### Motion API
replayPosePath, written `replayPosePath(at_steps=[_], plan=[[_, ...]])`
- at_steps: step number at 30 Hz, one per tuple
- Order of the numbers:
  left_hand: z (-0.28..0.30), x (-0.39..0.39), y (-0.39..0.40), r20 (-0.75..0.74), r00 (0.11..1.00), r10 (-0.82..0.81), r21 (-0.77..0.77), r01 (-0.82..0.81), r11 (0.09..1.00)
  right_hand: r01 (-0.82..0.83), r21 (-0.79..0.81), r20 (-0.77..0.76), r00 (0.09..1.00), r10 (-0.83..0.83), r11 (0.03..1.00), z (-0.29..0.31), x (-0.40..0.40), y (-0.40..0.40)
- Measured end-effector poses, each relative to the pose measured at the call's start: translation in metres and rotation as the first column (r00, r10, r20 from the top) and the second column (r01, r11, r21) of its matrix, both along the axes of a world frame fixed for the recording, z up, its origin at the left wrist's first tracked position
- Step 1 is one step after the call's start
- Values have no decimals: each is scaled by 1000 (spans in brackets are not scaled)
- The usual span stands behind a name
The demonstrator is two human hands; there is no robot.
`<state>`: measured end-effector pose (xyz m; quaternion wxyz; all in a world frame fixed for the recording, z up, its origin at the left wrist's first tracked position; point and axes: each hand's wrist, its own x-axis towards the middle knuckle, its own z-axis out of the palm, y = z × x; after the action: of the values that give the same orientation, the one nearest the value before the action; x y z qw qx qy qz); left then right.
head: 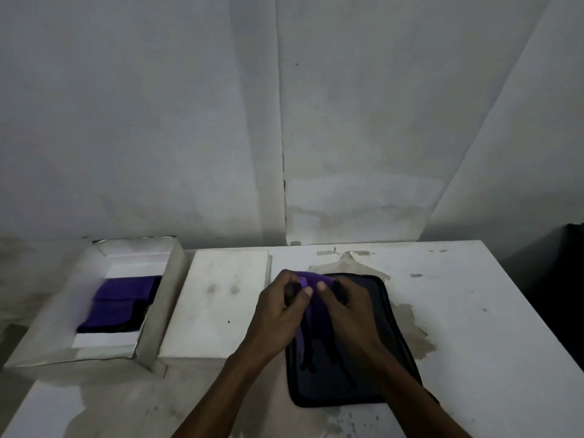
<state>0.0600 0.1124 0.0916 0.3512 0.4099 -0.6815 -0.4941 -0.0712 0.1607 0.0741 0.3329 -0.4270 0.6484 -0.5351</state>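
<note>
My left hand (279, 306) and right hand (346, 306): fingers curled, both pinching one purple cloth (306, 327). Cloth: bunched, hanging, over the black zip case (384, 314) on the desk (474, 327), centre right.

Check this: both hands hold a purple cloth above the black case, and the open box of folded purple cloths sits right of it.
Wrong side. The head view shows the open box of folded purple cloths left of the black case, not right. The left hand and right hand do hold a purple cloth above the case.
</note>
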Motion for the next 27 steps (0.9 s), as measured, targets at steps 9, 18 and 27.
replayPosePath(at_steps=[9, 18, 27], plan=[[21, 60, -9, -46, 998, -38, 50, 41, 998, -132, -33, 229, 964, 136, 991, 29, 70, -18], [42, 123, -26, -111, 994, -7, 108, 19, 994, -359, -66, 172, 915, 365, 931, 41, 125, -40], [89, 205, -64, -97, 995, 26, 33, -23, 999, -412, -88, 186, 888, 421, 907, 66, 153, -61]])
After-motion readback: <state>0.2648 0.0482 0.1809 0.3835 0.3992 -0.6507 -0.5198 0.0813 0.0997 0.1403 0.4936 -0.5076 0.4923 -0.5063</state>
